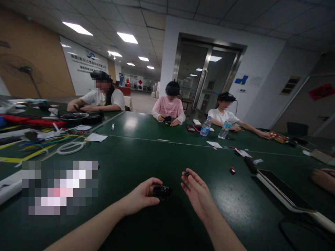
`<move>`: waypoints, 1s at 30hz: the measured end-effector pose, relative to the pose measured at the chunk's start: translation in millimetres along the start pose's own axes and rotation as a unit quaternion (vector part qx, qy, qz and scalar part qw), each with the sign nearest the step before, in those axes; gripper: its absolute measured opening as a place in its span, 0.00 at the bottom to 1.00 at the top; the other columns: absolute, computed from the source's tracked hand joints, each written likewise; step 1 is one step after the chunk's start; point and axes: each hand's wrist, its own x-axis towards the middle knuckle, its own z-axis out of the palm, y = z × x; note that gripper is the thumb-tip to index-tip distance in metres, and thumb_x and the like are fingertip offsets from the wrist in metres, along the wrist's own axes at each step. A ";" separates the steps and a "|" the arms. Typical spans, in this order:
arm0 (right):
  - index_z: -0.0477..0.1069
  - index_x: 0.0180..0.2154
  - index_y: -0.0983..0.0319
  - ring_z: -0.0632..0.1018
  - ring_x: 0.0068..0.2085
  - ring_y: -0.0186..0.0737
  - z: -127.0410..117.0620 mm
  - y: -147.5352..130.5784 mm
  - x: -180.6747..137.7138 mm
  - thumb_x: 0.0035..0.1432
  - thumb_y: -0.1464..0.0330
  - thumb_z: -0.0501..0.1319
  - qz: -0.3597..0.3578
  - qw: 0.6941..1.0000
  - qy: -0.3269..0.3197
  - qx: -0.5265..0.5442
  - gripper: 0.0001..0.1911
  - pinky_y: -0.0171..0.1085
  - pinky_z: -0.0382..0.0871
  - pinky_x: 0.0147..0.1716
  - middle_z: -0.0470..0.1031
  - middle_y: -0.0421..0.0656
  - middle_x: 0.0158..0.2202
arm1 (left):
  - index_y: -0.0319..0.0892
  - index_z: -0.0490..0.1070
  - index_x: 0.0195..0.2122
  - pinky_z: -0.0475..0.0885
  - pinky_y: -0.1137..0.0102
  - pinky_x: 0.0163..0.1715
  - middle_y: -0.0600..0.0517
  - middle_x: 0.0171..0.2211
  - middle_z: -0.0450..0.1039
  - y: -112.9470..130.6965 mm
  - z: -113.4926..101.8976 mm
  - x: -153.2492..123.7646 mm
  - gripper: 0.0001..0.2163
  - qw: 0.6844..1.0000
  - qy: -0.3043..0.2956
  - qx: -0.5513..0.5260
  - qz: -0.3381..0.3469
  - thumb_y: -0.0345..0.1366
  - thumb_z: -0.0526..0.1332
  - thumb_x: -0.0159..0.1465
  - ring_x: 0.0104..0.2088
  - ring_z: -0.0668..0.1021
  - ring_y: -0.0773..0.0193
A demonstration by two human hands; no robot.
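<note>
My left hand (141, 196) is closed around one end of a small, glossy black object (163, 192), held just above the green tabletop (167, 157). Its exact kind is too dark to make out. To the right, my right hand (197, 195) pinches a tiny dark bluish piece (187, 174) between thumb and forefinger, with the other fingers loosely curled. A gap separates the piece from the black object. Farther right on the table lies a small red and black item (232, 170).
A flat device with a dark screen (285, 191) lies at the right, a black cable below it. Coiled white tubing (70, 147) and wires crowd the left. Two water bottles (206, 126) stand farther back, and wrenches (112, 127) lie back left. Several people sit around the table.
</note>
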 end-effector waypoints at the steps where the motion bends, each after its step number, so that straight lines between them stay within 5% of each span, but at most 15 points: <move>1: 0.73 0.38 0.57 0.73 0.40 0.37 -0.3 0.2 0.1 0.41 0.67 0.69 0.004 1.000 0.001 0.007 0.18 0.37 0.66 0.41 0.76 0.41 0.38 | 0.44 0.59 0.46 0.65 0.66 0.40 0.49 0.43 0.71 0.1 0.2 0.1 0.22 1.000 0.000 0.000 0.001 0.24 0.63 0.52 0.44 0.74 0.60; 30: 0.73 0.37 0.58 0.74 0.37 0.36 2.4 0.9 -2.2 0.41 0.68 0.69 0.038 0.998 0.006 0.048 0.16 0.37 0.67 0.38 0.76 0.41 0.35 | 0.44 0.58 0.46 0.65 0.67 0.40 0.50 0.42 0.72 5.6 4.2 -0.9 0.22 1.000 0.000 -0.001 -0.007 0.23 0.63 0.52 0.42 0.75 0.62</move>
